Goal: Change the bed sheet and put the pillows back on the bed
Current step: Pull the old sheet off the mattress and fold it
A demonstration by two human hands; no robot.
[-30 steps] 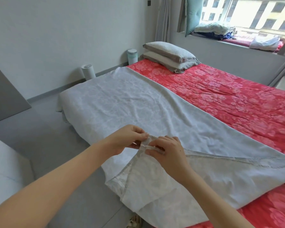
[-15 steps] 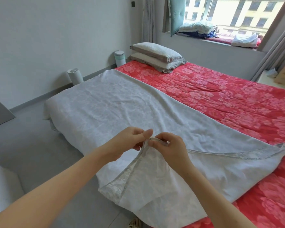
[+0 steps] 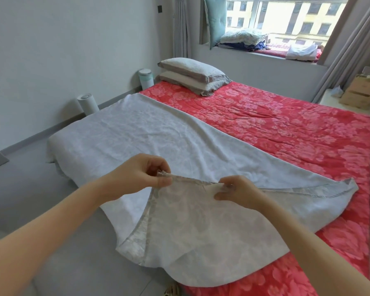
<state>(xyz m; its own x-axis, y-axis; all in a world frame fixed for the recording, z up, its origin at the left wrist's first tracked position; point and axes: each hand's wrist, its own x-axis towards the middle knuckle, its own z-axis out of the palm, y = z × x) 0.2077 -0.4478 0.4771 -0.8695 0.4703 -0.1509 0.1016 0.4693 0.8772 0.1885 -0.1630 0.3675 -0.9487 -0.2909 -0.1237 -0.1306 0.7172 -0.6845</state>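
A pale grey patterned bed sheet (image 3: 137, 135) lies folded along the left half of the bed, over a red floral quilted cover (image 3: 286, 129). My left hand (image 3: 141, 174) pinches the sheet's near corner, lifted off the bed. About a hand's width to the right, my right hand (image 3: 237, 192) pinches the same hemmed edge. The stretch between the two hands is pulled taut. Two grey pillows (image 3: 192, 75) are stacked at the far end of the bed.
A white cylinder (image 3: 88, 103) and a small pale bin (image 3: 146, 76) stand on the floor by the left wall. The window sill (image 3: 265, 48) holds piled bedding and a teal cushion. A cardboard box (image 3: 359, 92) sits at far right. Grey floor lies to the left.
My hands have moved apart along the sheet's hem, the right one sliding to the right, and the corner is lifted higher. The view has turned right.
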